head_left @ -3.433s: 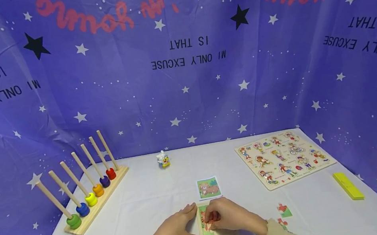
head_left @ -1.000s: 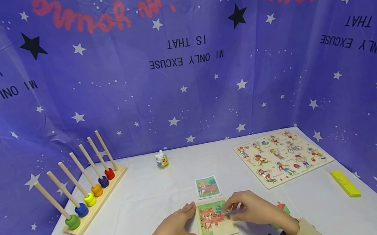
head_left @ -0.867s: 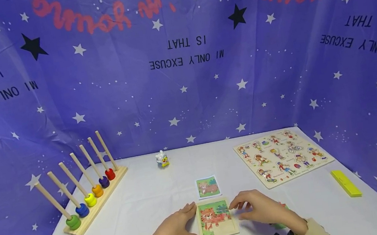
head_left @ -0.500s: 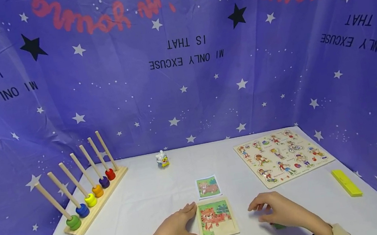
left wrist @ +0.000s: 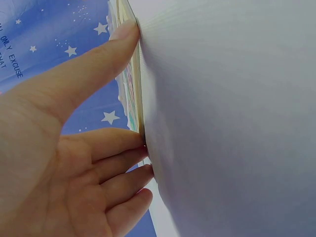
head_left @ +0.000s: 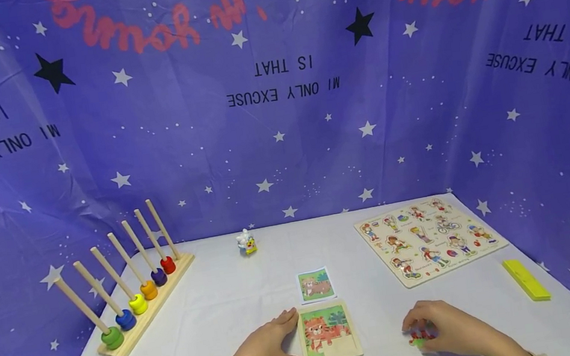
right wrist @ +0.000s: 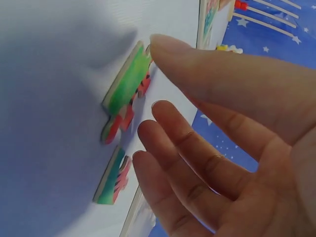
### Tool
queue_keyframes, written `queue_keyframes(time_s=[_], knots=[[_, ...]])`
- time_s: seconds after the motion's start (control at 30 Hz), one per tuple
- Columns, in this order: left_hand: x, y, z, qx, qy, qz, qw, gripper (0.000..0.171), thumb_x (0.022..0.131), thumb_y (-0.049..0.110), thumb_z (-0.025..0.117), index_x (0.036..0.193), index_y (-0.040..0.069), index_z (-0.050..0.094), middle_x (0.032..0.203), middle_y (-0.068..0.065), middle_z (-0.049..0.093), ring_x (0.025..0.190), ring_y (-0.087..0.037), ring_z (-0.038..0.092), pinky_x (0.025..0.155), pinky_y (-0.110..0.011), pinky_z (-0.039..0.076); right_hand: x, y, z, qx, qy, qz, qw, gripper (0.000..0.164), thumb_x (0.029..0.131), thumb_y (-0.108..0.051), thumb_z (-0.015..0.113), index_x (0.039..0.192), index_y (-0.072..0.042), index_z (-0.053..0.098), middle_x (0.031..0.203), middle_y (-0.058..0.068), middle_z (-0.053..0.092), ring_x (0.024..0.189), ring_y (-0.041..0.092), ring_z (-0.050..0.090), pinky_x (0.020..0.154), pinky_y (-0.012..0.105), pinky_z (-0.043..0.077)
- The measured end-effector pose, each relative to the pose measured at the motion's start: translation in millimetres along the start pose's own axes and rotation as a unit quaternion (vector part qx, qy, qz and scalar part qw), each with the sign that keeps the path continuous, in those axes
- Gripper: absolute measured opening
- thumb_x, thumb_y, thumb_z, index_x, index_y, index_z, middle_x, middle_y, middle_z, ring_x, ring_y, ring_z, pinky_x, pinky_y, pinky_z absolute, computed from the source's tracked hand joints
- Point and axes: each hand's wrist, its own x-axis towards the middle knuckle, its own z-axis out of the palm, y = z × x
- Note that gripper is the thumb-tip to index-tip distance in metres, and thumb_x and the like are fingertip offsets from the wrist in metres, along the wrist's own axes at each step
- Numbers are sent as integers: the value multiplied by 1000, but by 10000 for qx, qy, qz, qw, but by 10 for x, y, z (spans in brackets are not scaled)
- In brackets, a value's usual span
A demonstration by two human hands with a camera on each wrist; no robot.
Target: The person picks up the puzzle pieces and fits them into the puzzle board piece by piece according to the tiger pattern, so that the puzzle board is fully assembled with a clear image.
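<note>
A square wooden puzzle board [head_left: 341, 349] lies at the front middle, partly filled with tiger pieces, its lower right showing bare wood. My left hand [head_left: 272, 343] rests flat beside it, with thumb and fingertips along its left edge, as the left wrist view also shows. To the right, my right hand [head_left: 442, 326] bends over the loose jigsaw pieces. In the right wrist view its thumb and a mostly hidden index finger pinch the end of a green and red jigsaw piece [right wrist: 126, 84]; the other fingers stay off it. Another jigsaw piece [right wrist: 112, 180] lies on the table just beyond.
A picture card [head_left: 315, 285] with a tiger lies above the board. A peg abacus [head_left: 144, 307] with coloured rings stands at left, a small white and yellow figurine [head_left: 246, 242] at the back. At right are a large picture-puzzle board [head_left: 430, 239] and a yellow bar [head_left: 526, 280].
My right hand has let go of a piece in the board's right side and moved right to the loose pieces, fingers curling over them. My left hand has stayed at the board's edge.
</note>
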Motion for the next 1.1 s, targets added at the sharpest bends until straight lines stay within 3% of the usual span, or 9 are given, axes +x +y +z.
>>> queue_keyframes(time_s=[0.47, 0.83, 1.1], knots=[[4, 10, -4, 39, 30, 2, 10000, 97, 67, 53, 78, 141, 1, 46, 148, -13, 42, 134, -34, 40, 105, -53, 37, -39, 86, 49, 87, 50, 0, 9999, 27, 77, -10, 79, 97, -20, 65, 82, -13, 55, 73, 3, 50, 61, 23, 46], [10, -9, 6, 61, 11, 28, 10000, 97, 67, 55, 77, 142, 1, 45, 149, -13, 41, 135, -34, 40, 105, -53, 37, -43, 135, 38, 198, 93, 364, 9991, 27, 74, -19, 83, 94, -23, 65, 83, -8, 52, 72, 4, 48, 59, 22, 45], [13, -17, 16, 59, 8, 28, 10000, 98, 67, 56, 77, 142, 1, 45, 149, -13, 41, 135, -34, 40, 105, -53, 37, -32, 161, 48, 404, 94, 292, 9987, 26, 73, -18, 83, 91, -24, 65, 78, -11, 57, 71, 5, 50, 59, 23, 43]])
